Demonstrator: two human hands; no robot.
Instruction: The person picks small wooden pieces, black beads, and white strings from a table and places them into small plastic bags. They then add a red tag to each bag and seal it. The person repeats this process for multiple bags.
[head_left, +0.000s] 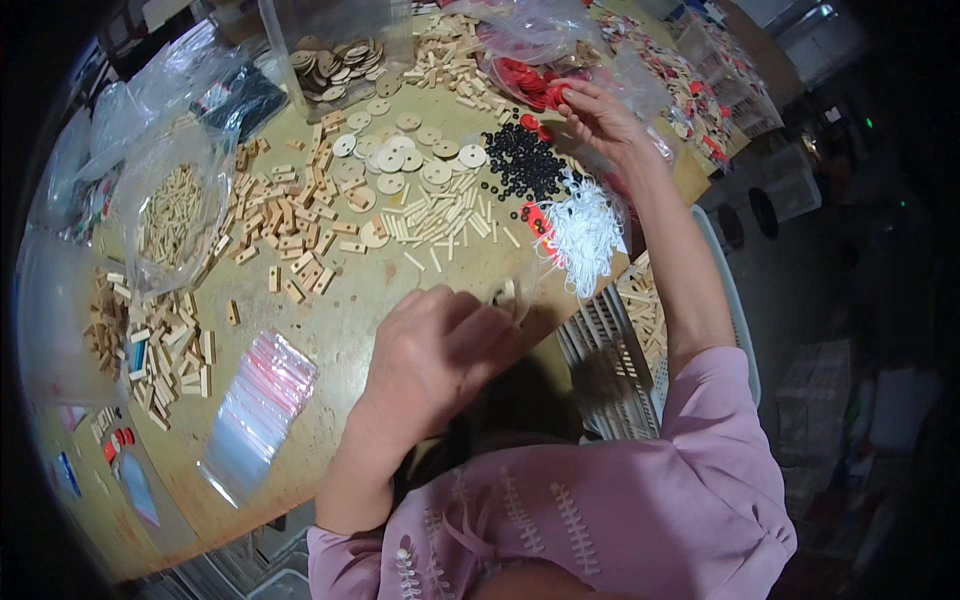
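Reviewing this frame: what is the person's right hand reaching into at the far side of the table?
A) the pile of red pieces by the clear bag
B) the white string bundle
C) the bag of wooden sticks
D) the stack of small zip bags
A: the right hand has its fingertips in the red pieces at the far edge, beyond the black rings.

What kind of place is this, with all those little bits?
Probably a small workshop packing craft kits: the table holds sorted wooden discs, black rings and a stack of clear zip bags.
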